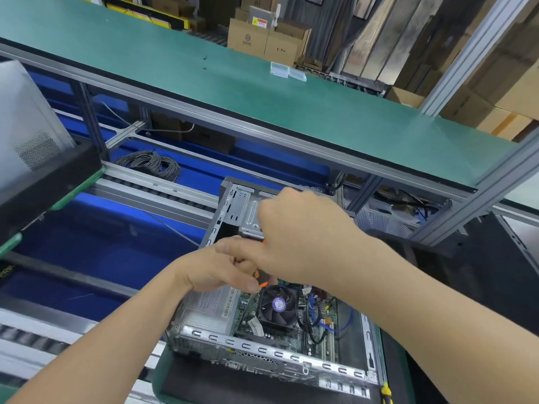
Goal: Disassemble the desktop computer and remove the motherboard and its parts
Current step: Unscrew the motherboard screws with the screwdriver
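Observation:
An open desktop computer case (262, 349) lies on its side in front of me, its green motherboard (280, 336) showing inside. A black CPU fan (278, 306) with a purple sticker sits on the board, beside a silver power supply (208, 309) and blue cables (315, 316). My left hand (221, 266) and my right hand (297, 237) meet above the case, fingers curled round an orange-and-black tool handle (260, 277) that is mostly hidden. The metal drive cage (242, 211) stands behind my right hand.
A green shelf (262, 91) spans overhead with two clear plastic boxes (287, 70). A coil of grey cable (153, 164) lies on the blue conveyor (102, 237). Another computer case (32, 147) stands at left on a black tray. A yellow-handled tool (385, 389) lies by the case's near right corner.

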